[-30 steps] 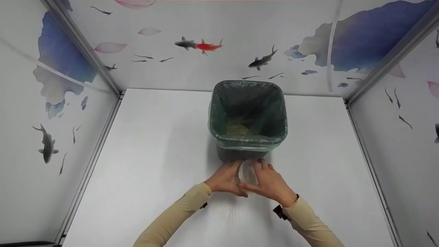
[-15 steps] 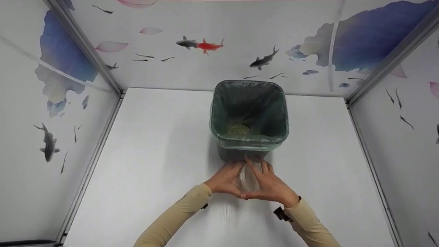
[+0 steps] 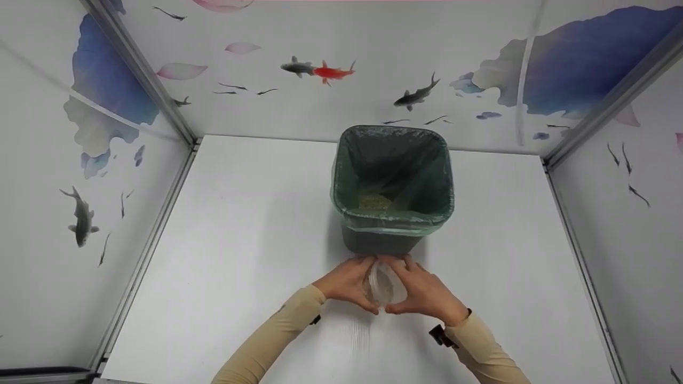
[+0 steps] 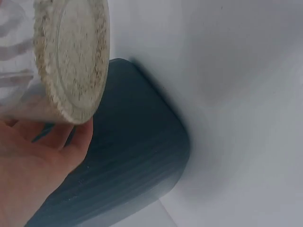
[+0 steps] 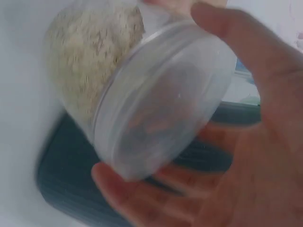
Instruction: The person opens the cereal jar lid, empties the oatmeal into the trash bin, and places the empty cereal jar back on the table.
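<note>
Between both hands, in front of the bin, is a clear plastic jar (image 4: 45, 101) tilted on its side. Pale, flaky or grainy stuff (image 5: 94, 52) fills part of it. My left hand (image 3: 347, 282) grips the jar's body, its fingers curled beneath it in the left wrist view. A translucent screw lid (image 5: 175, 94) closes the end facing my right hand (image 3: 424, 290). The right thumb and fingers spread round the lid, fingertips right at its rim. Behind the jar stands a dark bin (image 3: 381, 241) with a green bag liner (image 3: 392, 217).
Inside the bin, at the bottom, lies a yellowish heap (image 3: 373, 202). The bin stands on a white table (image 3: 256, 224), close to the back panel. White panels printed with fish and lotus leaves enclose the table on three sides.
The right hand's thumb and fingers have shifted round the lid, closing in and then spreading a little wider. Both hands and the jar have moved slightly away from the bin.
</note>
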### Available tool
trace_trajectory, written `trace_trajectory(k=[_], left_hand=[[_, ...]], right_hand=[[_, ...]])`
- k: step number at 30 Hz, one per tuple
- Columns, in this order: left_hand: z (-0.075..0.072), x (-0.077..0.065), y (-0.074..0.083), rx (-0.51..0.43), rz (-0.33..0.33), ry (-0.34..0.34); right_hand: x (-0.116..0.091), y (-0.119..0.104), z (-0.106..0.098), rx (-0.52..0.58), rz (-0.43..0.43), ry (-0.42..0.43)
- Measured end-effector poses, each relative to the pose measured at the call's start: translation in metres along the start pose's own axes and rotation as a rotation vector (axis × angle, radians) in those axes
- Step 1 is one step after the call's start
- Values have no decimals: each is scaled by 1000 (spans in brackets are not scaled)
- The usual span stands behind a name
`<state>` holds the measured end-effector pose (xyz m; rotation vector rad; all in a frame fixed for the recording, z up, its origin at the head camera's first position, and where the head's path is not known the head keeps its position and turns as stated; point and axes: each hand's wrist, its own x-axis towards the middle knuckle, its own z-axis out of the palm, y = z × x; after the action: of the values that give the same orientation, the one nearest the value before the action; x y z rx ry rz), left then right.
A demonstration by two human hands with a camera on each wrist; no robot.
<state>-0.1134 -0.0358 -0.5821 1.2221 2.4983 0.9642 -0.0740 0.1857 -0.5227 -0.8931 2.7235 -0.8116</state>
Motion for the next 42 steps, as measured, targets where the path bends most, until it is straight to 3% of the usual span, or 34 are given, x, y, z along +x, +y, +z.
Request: trace_trajectory(k=[4, 9, 21, 29, 33, 38, 42], left_hand=[[0, -4, -3, -85, 9, -46], [0, -8, -4, -136, -5, -108], [2, -12, -2, -159, 41, -203], [-11, -17, -1, -184, 29, -299], [-15, -16, 2, -180, 21, -271], [-10, -10, 7, -54, -26, -167], [-6, -6, 13, 62, -79, -130]], right_hand=[[-2, 3, -1, 42, -111, -70], [-8, 5, 3, 27, -163, -118], [-17, 7, 12, -42, -335, -96], [-19, 0, 18, -94, -373, -108], [-20, -3, 17, 2, -315, -108], [-13, -10, 9, 147, -77, -48], [-5, -13, 6, 127, 53, -21]])
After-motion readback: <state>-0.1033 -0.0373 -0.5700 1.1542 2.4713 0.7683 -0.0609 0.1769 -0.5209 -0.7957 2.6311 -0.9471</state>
